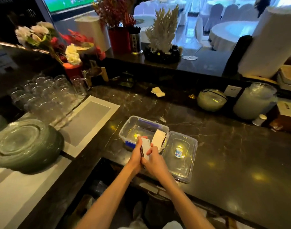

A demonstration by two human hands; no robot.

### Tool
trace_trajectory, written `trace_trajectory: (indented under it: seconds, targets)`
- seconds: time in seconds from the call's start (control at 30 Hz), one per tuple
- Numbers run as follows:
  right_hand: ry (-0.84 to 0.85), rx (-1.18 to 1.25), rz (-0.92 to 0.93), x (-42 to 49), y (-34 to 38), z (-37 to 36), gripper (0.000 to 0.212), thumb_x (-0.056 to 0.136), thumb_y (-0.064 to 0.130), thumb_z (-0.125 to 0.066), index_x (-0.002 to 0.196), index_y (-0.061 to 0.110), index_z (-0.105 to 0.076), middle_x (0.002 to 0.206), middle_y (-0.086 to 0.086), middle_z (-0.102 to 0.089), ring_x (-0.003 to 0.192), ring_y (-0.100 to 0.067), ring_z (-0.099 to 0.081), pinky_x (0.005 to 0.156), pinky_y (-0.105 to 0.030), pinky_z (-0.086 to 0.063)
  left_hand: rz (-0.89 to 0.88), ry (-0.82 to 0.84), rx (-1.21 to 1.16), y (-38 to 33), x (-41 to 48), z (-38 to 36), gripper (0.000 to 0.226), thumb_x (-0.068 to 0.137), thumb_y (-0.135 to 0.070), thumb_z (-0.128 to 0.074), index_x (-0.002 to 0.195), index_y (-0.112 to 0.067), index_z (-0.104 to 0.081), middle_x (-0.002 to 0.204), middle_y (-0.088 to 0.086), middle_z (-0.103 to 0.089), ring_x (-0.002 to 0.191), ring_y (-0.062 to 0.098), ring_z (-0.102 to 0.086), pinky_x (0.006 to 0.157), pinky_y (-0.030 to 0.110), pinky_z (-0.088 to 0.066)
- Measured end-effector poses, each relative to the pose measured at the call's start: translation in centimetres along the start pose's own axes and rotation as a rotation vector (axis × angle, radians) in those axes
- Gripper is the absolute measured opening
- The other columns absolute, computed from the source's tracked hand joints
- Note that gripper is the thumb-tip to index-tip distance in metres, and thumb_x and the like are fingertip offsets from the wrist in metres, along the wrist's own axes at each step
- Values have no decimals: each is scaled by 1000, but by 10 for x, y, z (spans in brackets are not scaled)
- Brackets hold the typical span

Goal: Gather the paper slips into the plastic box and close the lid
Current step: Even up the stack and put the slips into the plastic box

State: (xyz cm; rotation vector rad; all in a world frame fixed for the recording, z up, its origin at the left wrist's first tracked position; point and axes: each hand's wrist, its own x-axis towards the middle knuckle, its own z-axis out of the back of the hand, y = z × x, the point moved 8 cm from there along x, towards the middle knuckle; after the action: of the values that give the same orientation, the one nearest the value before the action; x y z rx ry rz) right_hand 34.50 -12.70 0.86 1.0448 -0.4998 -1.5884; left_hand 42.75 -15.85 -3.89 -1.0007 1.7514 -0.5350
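A clear plastic box [131, 121] with blue clips stands open on the dark marble counter. Its clear lid [186, 146] lies flat just right of it, label up. Inside the box, a stack of paper slips [159, 137] leans against the right wall. My left hand [137, 155] and my right hand [153, 160] meet at the box's near edge, both closed on another stack of white slips [145, 147] held upright. A few more slips [158, 92] lie farther back on the counter.
Several upturned glasses [47, 95] and a green glass plate [24, 144] sit at the left beside a grey mat [90, 119]. Two round jars [211, 100] [255, 100] stand at the back right. The counter's near edge runs under my forearms.
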Motion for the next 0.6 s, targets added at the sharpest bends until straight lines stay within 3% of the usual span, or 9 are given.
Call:
trace_trajectory:
  seconds: [0.1, 0.23, 0.37, 0.47, 0.6]
  targets:
    - [-47, -14, -31, 26, 11, 2, 36, 86, 30, -66, 110, 21, -40, 116, -4, -61, 93, -22, -62, 77, -35, -56, 40, 14, 19, -19, 29, 2, 67, 97, -59, -33, 133, -7, -55, 123, 22, -64, 114, 37, -62, 93, 48, -53]
    - [-90, -125, -64, 62, 19, 16, 42, 80, 38, -70, 108, 25, -41, 105, -4, -65, 87, -19, -63, 72, -32, -55, 32, 48, 43, -40, 64, -1, 50, 100, -52, -38, 130, -18, -59, 120, 17, -69, 113, 34, -65, 100, 54, -50]
    - [-97, -439, 66, 91, 31, 32, 51, 82, 38, -70, 122, 19, -45, 119, -6, -66, 101, -26, -65, 76, -32, -50, 8, 140, -29, -60, 92, -3, 40, 101, -35, -43, 130, -9, -54, 120, 21, -66, 111, 34, -64, 96, 48, -51]
    - [-78, -645, 177, 107, 36, 49, 38, 86, 37, -66, 117, 24, -47, 125, -4, -63, 108, -26, -63, 84, -35, -50, -61, 201, 207, -87, 112, -3, 19, 96, -19, -56, 115, -20, -58, 115, 17, -68, 100, 29, -69, 81, 42, -59]
    - [-183, -856, 346, 119, 49, 70, 26, 92, 31, -60, 115, 24, -51, 133, 0, -55, 124, -21, -51, 105, -34, -37, -42, 367, 540, -112, 131, -16, 41, 95, -10, -58, 128, -33, -49, 118, 7, -64, 104, 23, -67, 76, 35, -61]
